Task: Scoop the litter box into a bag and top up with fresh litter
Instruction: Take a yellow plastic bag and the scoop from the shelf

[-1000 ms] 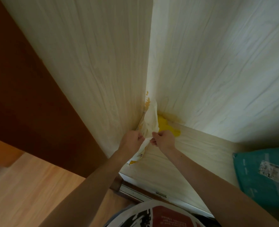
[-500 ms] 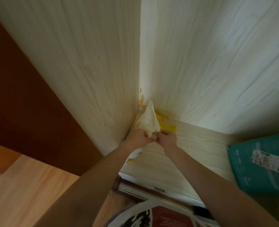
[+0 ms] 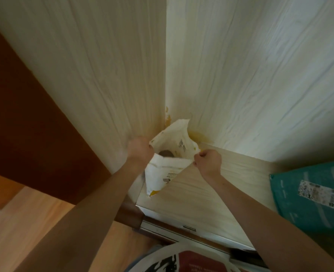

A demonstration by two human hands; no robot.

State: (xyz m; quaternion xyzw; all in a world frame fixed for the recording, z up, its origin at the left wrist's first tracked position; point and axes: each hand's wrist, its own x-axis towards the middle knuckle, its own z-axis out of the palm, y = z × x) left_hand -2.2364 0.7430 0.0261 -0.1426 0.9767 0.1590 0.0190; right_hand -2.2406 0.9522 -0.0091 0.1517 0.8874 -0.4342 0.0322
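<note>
1. Litter bag (image 3: 170,146): white printed sack with yellow trim, standing in the corner where 2 pale wood-grain panels meet, on a pale shelf (image 3: 211,189) of the same grain. Its mouth is spread wide; a grey mass shows inside, likely litter, though too dim to be sure.
2. Left hand (image 3: 139,149): clenched on the left edge of the bag's mouth, pulling it toward the left panel.
3. Right hand (image 3: 208,160): pinching the right edge of the mouth in curled fingers, drawing it outward over the shelf.
4. Handling, judged: the sack's wall creases and folds, so it looks thin and pliant rather than stiff. With contents settled low, it probably hangs heavy from the rim and may sag or tear if lifted by the mouth alone. A better hold would be 1 hand gripping the gathered top and 1 under or round the lower body.
5. Step in hand, judged: opening the fresh-litter supply. No litter box or scoop is in view, so the topping-up looks not yet begun.
6. Teal parcel (image 3: 309,195): soft mailer with a white label, lying on the shelf well apart to the right.
7. Floor (image 3: 25,222): orange-brown wood, lower left.
</note>
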